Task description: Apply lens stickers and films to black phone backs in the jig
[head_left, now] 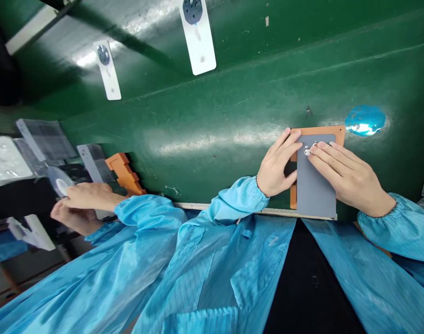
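A flat grey rectangular panel [315, 192] lies in an orange frame-like fixture [319, 130] at the right, its lower end reaching the table's front edge. Small metallic parts [307, 152] show near its upper end. My left hand [277, 166] has its fingers apart, fingertips at the upper left corner of the fixture and panel. Across the upper right of the panel my right hand [347, 174] lies flat with fingers stretched out, covering part of the surface. Neither hand grips anything.
A shiny blue round piece [365, 120] lies right of the fixture. White plates with dark discs [202, 51] [111, 81] lie farther back. At left, a co-worker's hands [90, 199] are near a pale disc [60, 180], an orange fixture [125, 174] and stacked grey panels [47, 139].
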`<state>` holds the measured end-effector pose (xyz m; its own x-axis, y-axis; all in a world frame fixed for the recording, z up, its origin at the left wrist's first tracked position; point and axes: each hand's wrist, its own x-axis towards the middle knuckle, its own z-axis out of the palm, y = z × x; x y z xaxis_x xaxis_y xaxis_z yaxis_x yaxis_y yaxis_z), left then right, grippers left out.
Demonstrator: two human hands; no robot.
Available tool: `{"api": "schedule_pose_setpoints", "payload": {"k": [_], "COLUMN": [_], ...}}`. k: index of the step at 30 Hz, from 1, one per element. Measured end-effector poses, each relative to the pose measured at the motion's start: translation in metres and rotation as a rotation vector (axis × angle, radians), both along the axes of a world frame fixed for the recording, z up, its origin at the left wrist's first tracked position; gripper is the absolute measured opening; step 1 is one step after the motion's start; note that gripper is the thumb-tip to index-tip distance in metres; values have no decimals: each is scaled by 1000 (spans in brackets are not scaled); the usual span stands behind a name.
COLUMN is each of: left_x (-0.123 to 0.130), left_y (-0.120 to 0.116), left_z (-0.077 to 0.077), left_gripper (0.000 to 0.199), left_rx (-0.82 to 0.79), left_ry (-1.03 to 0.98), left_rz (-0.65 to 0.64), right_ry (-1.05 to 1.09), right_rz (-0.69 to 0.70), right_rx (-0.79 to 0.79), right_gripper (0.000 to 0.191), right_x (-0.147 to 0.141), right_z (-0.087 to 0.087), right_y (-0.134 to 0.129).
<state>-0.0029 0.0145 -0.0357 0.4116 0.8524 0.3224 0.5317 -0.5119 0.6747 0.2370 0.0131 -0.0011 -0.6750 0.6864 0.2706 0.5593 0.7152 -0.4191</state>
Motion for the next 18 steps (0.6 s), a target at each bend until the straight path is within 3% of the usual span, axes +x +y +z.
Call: {"api": "schedule_pose_setpoints", "payload": {"k": [6,9,12,18], "left_x": [20,22,21,19], "left_y": [4,12,18,28], "left_z": [-7,-10,-12,-13], "left_gripper": [55,58,62,66], "left_rx": [-179,-207,-224,-272], "left_ry": [-112,-165,-205,-234], "left_rz": [105,101,79,45], "right_ry": [-23,-13,29,168], "right_rz": [12,78,124,-109], "right_rx": [7,-34,-67,-87], "right_gripper": [57,46,46,52], "right_x": [1,4,7,14], "right_z": [14,24,31,48], "right_y": [14,26,32,32]}}
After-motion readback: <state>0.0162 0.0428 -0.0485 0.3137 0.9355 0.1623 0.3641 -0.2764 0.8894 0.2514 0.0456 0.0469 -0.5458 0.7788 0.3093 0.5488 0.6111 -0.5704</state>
